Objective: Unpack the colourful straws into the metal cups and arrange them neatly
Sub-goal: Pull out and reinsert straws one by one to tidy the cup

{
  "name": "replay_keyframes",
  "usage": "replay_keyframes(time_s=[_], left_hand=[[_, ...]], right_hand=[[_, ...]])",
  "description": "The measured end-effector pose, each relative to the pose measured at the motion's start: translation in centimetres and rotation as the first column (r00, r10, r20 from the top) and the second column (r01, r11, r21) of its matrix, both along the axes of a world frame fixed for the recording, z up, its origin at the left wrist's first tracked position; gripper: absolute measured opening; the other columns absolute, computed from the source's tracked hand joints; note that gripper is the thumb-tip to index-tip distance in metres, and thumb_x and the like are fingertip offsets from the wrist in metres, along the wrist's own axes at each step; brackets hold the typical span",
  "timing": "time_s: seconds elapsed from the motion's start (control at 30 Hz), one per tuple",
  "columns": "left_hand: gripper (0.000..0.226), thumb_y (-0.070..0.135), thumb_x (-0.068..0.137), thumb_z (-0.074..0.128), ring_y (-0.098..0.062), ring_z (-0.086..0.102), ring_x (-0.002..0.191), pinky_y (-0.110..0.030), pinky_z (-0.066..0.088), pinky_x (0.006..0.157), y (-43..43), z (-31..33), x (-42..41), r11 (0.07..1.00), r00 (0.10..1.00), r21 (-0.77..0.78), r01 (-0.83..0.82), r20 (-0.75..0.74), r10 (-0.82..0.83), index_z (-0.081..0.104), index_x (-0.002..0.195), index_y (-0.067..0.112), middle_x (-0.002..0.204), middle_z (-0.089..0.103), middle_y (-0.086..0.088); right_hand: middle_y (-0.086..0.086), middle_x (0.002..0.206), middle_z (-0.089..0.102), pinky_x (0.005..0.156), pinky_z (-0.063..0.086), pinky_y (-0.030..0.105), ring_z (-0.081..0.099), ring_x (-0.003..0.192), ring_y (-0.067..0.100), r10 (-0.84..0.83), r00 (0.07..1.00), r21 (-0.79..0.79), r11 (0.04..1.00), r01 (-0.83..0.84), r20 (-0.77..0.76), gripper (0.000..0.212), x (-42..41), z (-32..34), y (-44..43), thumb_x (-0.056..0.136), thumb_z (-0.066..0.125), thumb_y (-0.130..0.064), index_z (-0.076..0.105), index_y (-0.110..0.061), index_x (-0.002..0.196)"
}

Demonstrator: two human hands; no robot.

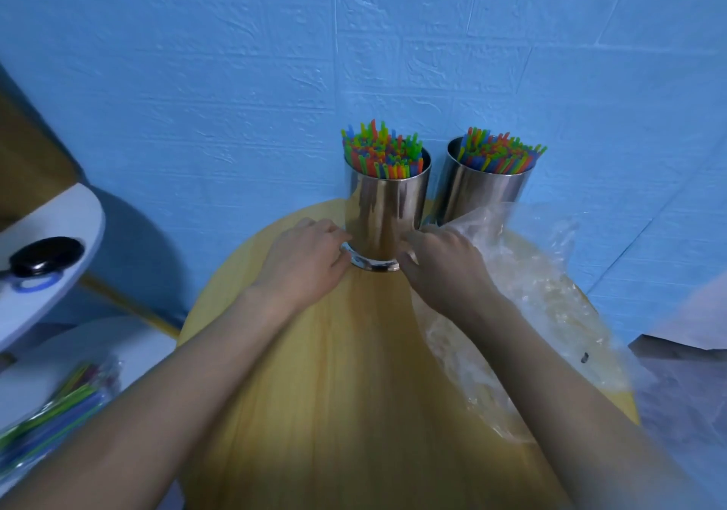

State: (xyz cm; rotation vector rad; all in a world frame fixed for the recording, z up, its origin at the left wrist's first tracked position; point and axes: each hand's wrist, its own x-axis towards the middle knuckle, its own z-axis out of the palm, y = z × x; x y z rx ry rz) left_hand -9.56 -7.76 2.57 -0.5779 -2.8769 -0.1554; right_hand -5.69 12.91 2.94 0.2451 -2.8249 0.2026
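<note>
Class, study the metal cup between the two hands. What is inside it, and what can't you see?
Colourful straws fill the near metal cup; their green, blue, orange and yellow tips stand above the rim. Its steel wall hides their lower lengths and the cup's bottom.

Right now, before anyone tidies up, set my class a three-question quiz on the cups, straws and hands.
1. True or false: the left cup and right cup both hold straws.
2. What lies on the table right of the left cup? A) clear bag B) plate C) lid
3. Fill in: the left hand and right hand hold the left cup at its ____.
Key: 1 true; 2 A; 3 base.
</note>
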Motion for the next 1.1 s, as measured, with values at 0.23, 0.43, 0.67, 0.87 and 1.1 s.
replay_keyframes(time_s=[0.23,0.43,0.67,0.87,1.1], left_hand=[[0.055,0.055,0.100,0.050,-0.029,0.056,0.122,-0.042,0.049,0.091,0.8,1.0,-3.1,0.997,0.996,0.000,-0.080,0.027,0.080,0.052,0.145,0.023,0.131,0.064,-0.004],[0.073,0.055,0.094,0.063,-0.032,0.057,0.129,-0.040,0.047,0.095,2.1,1.3,-4.7,0.951,0.978,0.281,-0.126,0.194,0.073,0.036,0.153,0.022,0.148,0.057,-0.004],[0.076,0.058,0.090,0.067,-0.022,0.056,0.132,-0.035,0.044,0.100,-0.2,0.8,-1.4,0.848,0.964,0.488,-0.207,0.251,0.091,0.041,0.151,0.021,0.150,0.055,0.002],[0.067,0.070,0.069,0.077,-0.008,0.067,0.104,-0.031,0.051,0.085,-3.9,0.4,3.0,0.713,0.944,0.656,-0.247,0.328,0.026,0.043,0.124,0.055,0.125,0.060,0.014],[0.074,0.073,0.060,0.072,0.001,0.066,0.088,-0.017,0.049,0.074,-5.4,1.3,5.6,0.670,0.929,0.719,-0.183,0.349,-0.121,0.046,0.126,0.052,0.117,0.060,0.013]], right_hand=[[0.005,0.089,0.064,0.063,0.049,0.037,0.065,0.079,0.027,-0.184,0.983,-0.135,0.974,0.185,0.016,0.034,-3.4,-0.2,0.1,0.106,0.047,-0.044,0.059,-0.013,0.106],[0.006,0.101,0.071,0.078,0.056,0.046,0.069,0.093,0.031,-0.187,0.971,-0.292,0.930,0.224,0.150,0.037,-5.1,0.1,-0.2,0.101,0.059,-0.042,0.050,-0.016,0.125],[0.008,0.104,0.072,0.074,0.055,0.043,0.068,0.092,0.031,-0.077,0.983,-0.390,0.911,0.137,0.166,0.037,-2.5,0.2,-1.7,0.100,0.056,-0.044,0.056,-0.017,0.126],[-0.004,0.127,0.071,0.086,0.052,0.037,0.069,0.108,0.020,-0.015,0.987,-0.508,0.856,0.095,0.159,0.069,2.1,0.6,-2.3,0.090,0.069,-0.055,0.043,-0.027,0.148],[-0.011,0.113,0.064,0.075,0.045,0.032,0.061,0.097,0.011,0.013,0.994,-0.529,0.847,0.048,0.111,0.064,5.5,1.8,-2.7,0.082,0.068,-0.065,0.057,-0.032,0.135]])
